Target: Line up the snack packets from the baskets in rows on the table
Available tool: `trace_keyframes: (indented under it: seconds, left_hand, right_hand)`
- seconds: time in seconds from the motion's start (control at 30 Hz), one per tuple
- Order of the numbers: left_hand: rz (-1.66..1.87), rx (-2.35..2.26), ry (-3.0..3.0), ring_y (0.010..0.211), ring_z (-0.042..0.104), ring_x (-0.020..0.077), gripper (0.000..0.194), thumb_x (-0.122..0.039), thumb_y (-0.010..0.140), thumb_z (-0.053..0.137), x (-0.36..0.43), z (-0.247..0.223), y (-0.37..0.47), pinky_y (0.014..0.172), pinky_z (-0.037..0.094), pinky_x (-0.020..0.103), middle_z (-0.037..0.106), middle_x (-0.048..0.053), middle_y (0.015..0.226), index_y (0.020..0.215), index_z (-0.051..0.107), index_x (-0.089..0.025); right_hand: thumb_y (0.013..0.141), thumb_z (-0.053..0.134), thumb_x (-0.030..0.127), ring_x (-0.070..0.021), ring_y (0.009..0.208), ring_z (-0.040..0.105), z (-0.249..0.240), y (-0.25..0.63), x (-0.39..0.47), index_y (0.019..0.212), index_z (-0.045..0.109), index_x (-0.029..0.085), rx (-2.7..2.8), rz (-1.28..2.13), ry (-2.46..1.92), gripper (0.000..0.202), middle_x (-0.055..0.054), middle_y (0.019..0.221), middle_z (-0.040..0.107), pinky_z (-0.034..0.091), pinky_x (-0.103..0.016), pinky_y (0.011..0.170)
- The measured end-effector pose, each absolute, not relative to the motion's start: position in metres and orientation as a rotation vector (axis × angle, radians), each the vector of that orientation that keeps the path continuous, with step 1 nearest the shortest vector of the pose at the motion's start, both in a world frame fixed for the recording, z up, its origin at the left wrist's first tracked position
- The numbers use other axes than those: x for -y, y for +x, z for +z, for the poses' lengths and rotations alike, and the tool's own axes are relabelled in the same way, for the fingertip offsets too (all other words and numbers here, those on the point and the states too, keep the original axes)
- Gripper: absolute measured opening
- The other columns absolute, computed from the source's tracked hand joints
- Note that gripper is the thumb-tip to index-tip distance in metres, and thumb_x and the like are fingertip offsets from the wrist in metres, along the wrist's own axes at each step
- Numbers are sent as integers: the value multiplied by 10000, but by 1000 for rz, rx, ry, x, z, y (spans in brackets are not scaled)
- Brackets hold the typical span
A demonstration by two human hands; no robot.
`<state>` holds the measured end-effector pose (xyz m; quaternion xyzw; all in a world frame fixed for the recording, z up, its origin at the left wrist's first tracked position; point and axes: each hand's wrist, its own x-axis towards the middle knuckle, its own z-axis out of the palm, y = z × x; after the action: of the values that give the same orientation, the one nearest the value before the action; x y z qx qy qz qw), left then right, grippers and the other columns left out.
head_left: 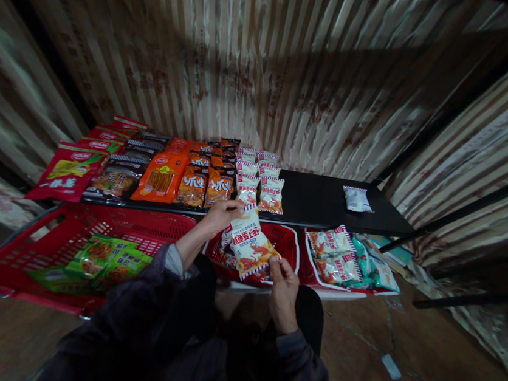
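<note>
My left hand (221,218) pinches the upper left corner of a white snack bag (251,244) with a red-and-blue striped edge. The bag's lower right corner is between the fingers of my right hand (283,288). It is tilted, printed side up, over the middle red basket (295,250), which holds more bags partly hidden beneath it. Beyond it, on the black shelf (312,200), similar white bags (272,194) stand in two rows beside orange-and-black bags (193,185).
A red basket (149,224) with green packets (95,256) sits at the left. The right basket (313,274) holds white and teal bags. Red packs (70,168) fill the shelf's left end; a silvery packet (357,199) lies near its right end. Dark metal posts flank the shelf.
</note>
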<state>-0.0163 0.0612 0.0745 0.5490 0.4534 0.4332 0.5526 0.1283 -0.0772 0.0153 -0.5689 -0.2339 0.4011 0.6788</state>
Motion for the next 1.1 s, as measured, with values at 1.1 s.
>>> trace_keyframes:
  seconds: [1.1]
  left_hand:
    - [900, -1003, 754, 774, 677, 215, 455, -323, 473, 883, -29, 28, 11, 702, 506, 314, 740, 68, 808, 833, 665, -150]
  right_hand:
    - [508, 865, 443, -148, 658, 653, -30, 129, 79, 717, 686, 159, 152, 1026, -1145, 396, -40, 760, 712, 583, -259, 569]
